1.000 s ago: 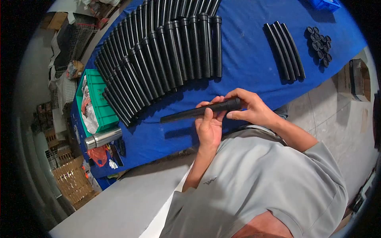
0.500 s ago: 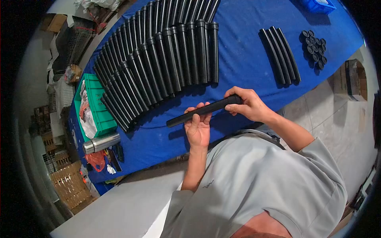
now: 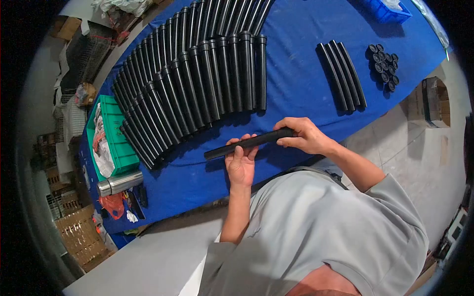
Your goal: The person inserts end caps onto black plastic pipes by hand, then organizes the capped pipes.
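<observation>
A straight black plastic tube point(image 3: 267, 138) is held slantwise in front of my body, above the near edge of the blue cloth. Around its lower left part my left hand point(image 3: 240, 165) is closed, palm up, with the thumb over the tube. My right hand point(image 3: 308, 136) grips the upper right end between thumb and fingers, which partly hide that end. Beyond my hands, many similar black tubes with wider collared ends point(image 3: 213, 81) lie side by side in overlapping rows. To the right rest several plain black tubes point(image 3: 341, 76) and a cluster of round black caps point(image 3: 383, 66).
On the left stand a green crate point(image 3: 126, 150) with cloth or wrapping inside and a steel flask point(image 3: 120, 183), with a red plastic bag point(image 3: 112, 205) beside them. A blue bin point(image 3: 387, 12) sits at the far right of the blue-covered table point(image 3: 296, 24).
The camera view has shifted slightly. My right fingers now cover more of the tube's right end, and the tube lies a little flatter. My left hand keeps its hold.
</observation>
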`<state>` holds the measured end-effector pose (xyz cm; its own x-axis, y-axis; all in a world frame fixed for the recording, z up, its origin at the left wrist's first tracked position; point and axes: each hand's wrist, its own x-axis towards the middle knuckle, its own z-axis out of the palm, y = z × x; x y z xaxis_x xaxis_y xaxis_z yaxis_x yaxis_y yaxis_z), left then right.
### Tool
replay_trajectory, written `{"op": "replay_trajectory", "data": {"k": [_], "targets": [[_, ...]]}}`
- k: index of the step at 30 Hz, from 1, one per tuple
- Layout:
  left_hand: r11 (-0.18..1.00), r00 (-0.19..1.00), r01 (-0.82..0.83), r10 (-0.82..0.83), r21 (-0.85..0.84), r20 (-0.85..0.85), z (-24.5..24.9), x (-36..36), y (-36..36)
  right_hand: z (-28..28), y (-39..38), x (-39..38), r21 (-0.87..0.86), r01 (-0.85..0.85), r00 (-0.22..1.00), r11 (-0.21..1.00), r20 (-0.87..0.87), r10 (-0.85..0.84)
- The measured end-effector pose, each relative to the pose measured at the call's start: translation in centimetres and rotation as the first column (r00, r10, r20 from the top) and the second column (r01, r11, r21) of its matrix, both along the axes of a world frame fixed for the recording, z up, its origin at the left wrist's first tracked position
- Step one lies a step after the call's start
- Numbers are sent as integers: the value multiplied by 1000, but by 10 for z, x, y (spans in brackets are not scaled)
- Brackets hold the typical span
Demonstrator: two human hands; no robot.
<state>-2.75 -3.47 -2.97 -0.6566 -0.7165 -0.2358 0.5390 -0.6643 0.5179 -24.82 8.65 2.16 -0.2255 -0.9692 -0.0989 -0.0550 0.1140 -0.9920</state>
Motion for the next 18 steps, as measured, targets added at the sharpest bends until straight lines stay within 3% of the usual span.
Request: {"op": "replay_trajectory", "data": {"k": [1, 4, 8, 14, 18], "targets": [[1000, 1000, -2, 2, -4, 1, 0, 0, 0, 1, 0, 0, 23, -9, 999, 1000, 36, 8], [1000, 1000, -6, 6, -16, 14, -2, 2, 0, 7, 0, -1, 27, -7, 996, 1000, -87, 10], [996, 1000, 3, -3, -85, 8, -2, 2, 1, -2, -1, 3, -217, 8, 961, 976, -269, -67], [995, 1000, 15, -14, -97, 3, -2, 2, 0, -5, 2, 4, -176, 11, 970, 984, -236, -53], [996, 1000, 17, -18, -86, -10, -3, 4, -3, -8, 2, 6, -166, -14, 950, 986, -310, -39]]}}
